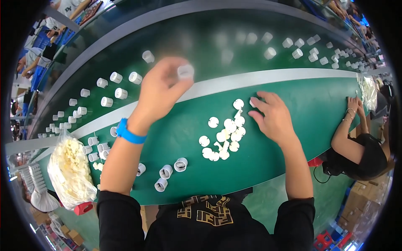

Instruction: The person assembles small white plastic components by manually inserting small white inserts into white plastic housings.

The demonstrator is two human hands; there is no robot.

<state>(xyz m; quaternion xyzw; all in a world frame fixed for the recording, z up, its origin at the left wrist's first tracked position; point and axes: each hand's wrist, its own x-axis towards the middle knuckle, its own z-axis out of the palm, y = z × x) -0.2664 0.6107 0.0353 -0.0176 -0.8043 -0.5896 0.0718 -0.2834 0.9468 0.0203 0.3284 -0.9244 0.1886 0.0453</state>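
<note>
"What's in the left hand [158, 93]?"

"A white cup [185, 72], pinched at the thumb and fingers above the conveyor [217, 39]. Both hand and cup are smeared by blur, so I can't make out the mark on its side, and some fingers are hidden."

"And the right hand [274, 117]?"

"It's above the green table [201, 178], thumb and forefinger a little apart. A small white piece [252, 102] peeks out by the fingertips, mostly covered. Whether it's gripped or just lying under them, I can't tell."

"Where are the pale discs [230, 125]?"

"In a loose heap just left of that hand. They overlap, so some show only an edge."

"Anything behind the left arm?"

"Yes, a cup near the elbow is partly covered by it. Three more cups [166, 171] sit in the open beside it, with something dark inside that's too small to name. The plastic bag [71, 171] at far left is crinkled and shiny, blurring the pale pieces within."

"And on the right?"

"A co-worker [360, 154], cut off by the dark rim, hands resting at the table's edge."
</note>
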